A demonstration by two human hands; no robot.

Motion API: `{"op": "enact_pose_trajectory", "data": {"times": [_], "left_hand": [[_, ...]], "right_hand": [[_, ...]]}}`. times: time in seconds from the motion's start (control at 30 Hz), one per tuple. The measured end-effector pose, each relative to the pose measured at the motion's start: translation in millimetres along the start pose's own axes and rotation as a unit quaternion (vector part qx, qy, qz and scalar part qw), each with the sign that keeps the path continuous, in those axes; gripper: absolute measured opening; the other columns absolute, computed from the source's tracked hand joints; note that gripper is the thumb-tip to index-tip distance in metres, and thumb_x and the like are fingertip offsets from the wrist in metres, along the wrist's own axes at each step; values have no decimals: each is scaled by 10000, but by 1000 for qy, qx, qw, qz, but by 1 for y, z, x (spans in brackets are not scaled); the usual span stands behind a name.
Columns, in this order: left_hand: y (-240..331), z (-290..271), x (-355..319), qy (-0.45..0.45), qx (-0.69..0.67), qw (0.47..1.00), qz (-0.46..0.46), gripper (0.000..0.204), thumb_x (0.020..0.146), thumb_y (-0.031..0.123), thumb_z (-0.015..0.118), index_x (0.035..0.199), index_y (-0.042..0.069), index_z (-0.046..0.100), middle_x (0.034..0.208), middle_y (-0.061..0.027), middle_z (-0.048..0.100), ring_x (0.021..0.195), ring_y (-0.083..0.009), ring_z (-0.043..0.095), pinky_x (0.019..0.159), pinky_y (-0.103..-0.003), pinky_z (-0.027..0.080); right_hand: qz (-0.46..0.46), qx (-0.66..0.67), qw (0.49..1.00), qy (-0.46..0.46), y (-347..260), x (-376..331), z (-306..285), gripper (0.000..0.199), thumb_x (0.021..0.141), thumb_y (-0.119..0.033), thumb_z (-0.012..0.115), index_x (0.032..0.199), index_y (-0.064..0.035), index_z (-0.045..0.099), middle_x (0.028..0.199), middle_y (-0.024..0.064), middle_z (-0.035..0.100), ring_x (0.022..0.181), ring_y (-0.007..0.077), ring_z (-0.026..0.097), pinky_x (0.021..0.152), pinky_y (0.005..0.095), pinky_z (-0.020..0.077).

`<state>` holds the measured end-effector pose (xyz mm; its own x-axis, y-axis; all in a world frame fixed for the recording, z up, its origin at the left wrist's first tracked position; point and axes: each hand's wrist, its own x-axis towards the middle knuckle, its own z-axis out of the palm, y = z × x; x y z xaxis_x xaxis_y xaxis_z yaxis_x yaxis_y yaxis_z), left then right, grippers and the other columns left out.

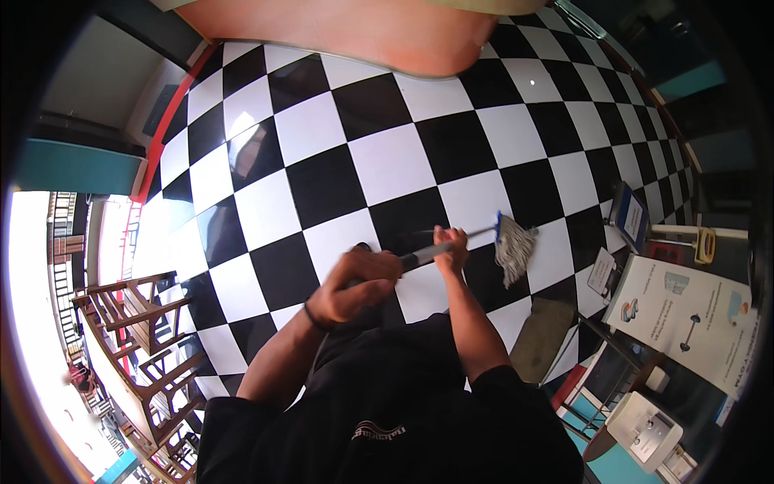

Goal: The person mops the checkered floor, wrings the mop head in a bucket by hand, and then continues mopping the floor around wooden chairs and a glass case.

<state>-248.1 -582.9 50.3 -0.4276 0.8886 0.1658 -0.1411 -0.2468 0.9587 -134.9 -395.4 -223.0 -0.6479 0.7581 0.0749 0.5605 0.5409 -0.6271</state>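
Both of my hands grip the handle (423,255) of a mop, which slants across in front of my body. My left hand (359,278) is wrapped round its near end, a dark band on the wrist. Further along the handle, to the right, my right hand (451,248) is closed round it. The mop head (515,248), a bundle of grey-white strands on a blue holder, lies on the black and white checked floor (395,165) to the right of my right hand.
A curved salmon-coloured counter (347,36) stands ahead. Wooden chairs (145,323) are at the left beside a bright opening. To the right are a brown-green mat (544,339), a printed board (681,319), a yellow-handled object (705,245) and a white washbasin (644,431).
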Motion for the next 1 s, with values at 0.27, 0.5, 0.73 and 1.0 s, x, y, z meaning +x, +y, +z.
{"op": "enact_pose_trajectory", "data": {"times": [0.27, 0.5, 0.73, 1.0], "left_hand": [[97, -101, -74, 235, 174, 954, 65, 517, 842, 371, 502, 477, 8, 459, 463, -67, 435, 466, -205, 452, 617, -348, 393], [105, -120, -99, 339, 187, 912, 132, 416, 794, 297, 460, 499, 3, 459, 456, -88, 428, 433, -202, 407, 591, -363, 374], [107, -171, -123, 302, 41, 942, 138, 352, 770, 279, 431, 530, 23, 446, 476, -91, 419, 481, -198, 363, 632, -372, 311], [57, -184, -111, 262, 19, 963, 65, 388, 683, 349, 450, 560, -9, 535, 546, -125, 514, 563, -243, 480, 775, -401, 377]], "right_hand": [[-111, 112, 963, -219, -229, 30, 109, 346, 790, -400, 654, 671, -97, 539, 783, 60, 545, 917, 247, 561, 769, 456, 404], [-269, 94, 895, -344, -288, 37, 159, 412, 794, -446, 652, 724, -56, 537, 792, 97, 581, 851, 303, 596, 704, 428, 499], [-283, 79, 903, -313, -286, 24, 154, 456, 810, -471, 624, 688, -47, 507, 790, 120, 598, 838, 329, 580, 695, 454, 486], [346, 369, 806, -308, -210, 39, 126, 248, 806, -197, 570, 1016, -77, 513, 1071, 168, 558, 1045, 319, 537, 883, 471, 435]]}}
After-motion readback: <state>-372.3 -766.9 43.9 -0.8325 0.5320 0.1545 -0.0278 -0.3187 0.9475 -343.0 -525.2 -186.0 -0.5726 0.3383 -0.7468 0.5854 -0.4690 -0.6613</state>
